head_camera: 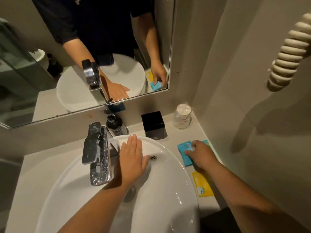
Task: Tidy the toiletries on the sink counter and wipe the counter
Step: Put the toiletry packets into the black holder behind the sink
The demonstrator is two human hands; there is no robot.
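Two bare hands are reaching over a bathroom sink counter (42,167), a pale grey surface running from the left side to the right wall. A wide mirror (50,101) is hanging above it, showing both arms again. The white oval basin (168,195) is sitting on top of the counter and taking up most of it. A chrome faucet (97,153), streaked with dried spots, is standing at the basin's left rear edge. A coiled cream cord (289,49) is hanging on the right wall.

The left hand (133,158) is lying flat and spread, palm down, fingers together and stretched over the basin's back rim, its thumb pointing toward the drain (153,157); it is holding nothing. The right hand (200,153) is resting on the counter strip to the right of the basin, its fingers curling onto a blue packet (183,148) and pinching its upper part. A second blue packet appears to be lying under it, though the hand is hiding how they overlap.

Behind the basin, a black square box (154,122) is standing upright, with a dark pump bottle (116,123) to its left and a clear covered glass (182,116) to its right in the corner. Nearer the camera, a yellow packet (202,184) is lying flat on the counter just beside the basin's right rim, below the right forearm.
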